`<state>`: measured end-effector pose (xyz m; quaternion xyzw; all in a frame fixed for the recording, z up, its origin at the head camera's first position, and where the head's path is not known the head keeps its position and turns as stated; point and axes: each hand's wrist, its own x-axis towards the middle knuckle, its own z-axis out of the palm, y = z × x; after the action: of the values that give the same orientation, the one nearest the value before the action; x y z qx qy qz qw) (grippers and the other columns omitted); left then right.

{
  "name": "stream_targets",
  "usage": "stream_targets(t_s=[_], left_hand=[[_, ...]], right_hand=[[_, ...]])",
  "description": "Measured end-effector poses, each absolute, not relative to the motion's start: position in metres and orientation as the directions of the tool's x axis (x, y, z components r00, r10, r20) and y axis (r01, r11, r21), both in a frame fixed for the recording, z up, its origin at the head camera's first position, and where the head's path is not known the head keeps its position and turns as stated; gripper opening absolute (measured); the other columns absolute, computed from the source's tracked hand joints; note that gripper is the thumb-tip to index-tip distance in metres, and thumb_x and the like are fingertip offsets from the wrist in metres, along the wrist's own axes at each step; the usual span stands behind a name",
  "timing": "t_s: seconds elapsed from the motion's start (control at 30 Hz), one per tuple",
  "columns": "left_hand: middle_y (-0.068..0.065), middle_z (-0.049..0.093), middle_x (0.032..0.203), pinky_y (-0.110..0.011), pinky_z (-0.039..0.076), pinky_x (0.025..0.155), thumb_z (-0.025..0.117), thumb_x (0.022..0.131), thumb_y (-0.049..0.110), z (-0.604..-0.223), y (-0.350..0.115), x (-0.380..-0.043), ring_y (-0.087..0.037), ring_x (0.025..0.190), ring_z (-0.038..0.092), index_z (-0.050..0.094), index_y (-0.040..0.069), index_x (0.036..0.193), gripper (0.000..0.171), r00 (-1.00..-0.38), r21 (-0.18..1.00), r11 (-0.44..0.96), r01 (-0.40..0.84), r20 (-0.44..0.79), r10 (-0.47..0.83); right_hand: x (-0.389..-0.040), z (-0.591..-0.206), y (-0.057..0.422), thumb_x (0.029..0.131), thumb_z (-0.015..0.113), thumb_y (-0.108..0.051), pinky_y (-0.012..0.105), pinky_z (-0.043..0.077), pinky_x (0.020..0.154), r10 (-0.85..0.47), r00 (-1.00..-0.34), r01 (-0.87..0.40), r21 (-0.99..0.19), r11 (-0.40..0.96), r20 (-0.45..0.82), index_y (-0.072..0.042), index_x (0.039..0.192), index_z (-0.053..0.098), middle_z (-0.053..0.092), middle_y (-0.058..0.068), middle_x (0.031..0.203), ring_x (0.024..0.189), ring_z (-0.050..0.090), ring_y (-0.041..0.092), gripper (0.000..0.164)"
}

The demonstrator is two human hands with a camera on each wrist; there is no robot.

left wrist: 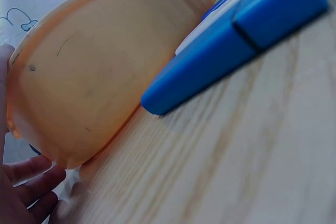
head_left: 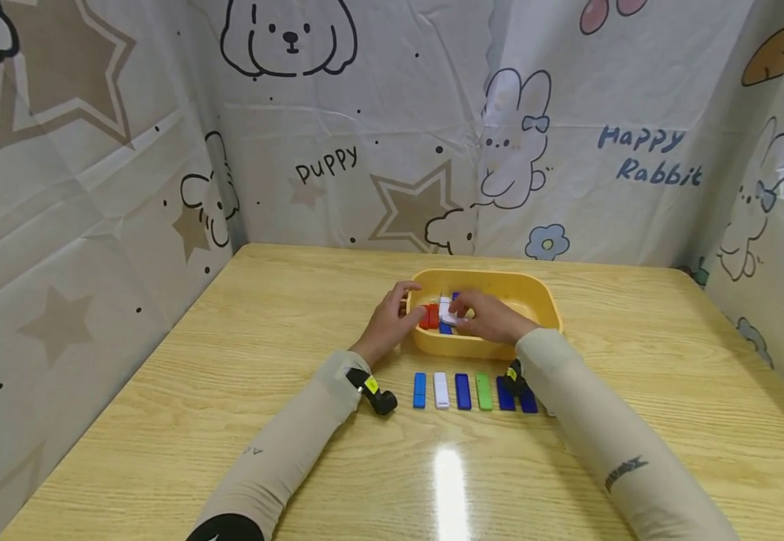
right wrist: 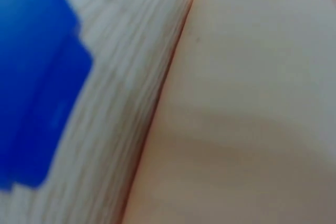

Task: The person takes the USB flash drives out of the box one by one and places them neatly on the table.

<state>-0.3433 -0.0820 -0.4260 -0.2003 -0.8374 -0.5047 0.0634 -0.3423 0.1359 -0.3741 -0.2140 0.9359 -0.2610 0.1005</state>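
"Happy Rabbit" backdrop (head_left: 392, 113) behind yellow tray (head_left: 459, 346)

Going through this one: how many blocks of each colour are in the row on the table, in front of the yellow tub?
Light blue block: 1
White block: 1
Dark blue blocks: 3
Green block: 1
Total: 6 clearly visible; the right sleeve may hide more.
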Motion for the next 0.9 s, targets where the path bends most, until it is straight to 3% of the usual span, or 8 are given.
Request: stream_targets(t_s=[0.4,0.9], left_hand=[[-0.009,0.046,0.136,-0.040,0.042,0.101,0.054,0.094,0.032,-0.4244,-0.0830,-0.3410,-0.024,0.117,0.047,0.043,0.019,0.136,0.045,-0.909,0.820,0.404,0.406,0.313,0.276],[-0.011,0.046,0.135,-0.042,0.043,0.100,0.054,0.094,0.028,-0.4251,-0.0819,-0.3420,-0.025,0.117,0.049,0.044,0.018,0.136,0.045,-0.913,0.825,0.403,0.397,0.310,0.264]], right_hand=[[-0.3433,-0.3746,0.1371,0.089,0.069,-0.020,0.033,0.045,0.079,-0.375,-0.916,-0.250,-0.524,0.814,-0.146,-0.008,0.099,0.065,0.061,0.007,0.095,0.089,0.053,0.024,0.016],[-0.3411,-0.3726,0.1379,0.090,0.065,-0.022,0.031,0.046,0.066,-0.371,-0.928,-0.335,-0.509,0.793,0.032,-0.008,0.101,0.062,0.058,0.006,0.086,0.078,0.053,0.022,0.018]])
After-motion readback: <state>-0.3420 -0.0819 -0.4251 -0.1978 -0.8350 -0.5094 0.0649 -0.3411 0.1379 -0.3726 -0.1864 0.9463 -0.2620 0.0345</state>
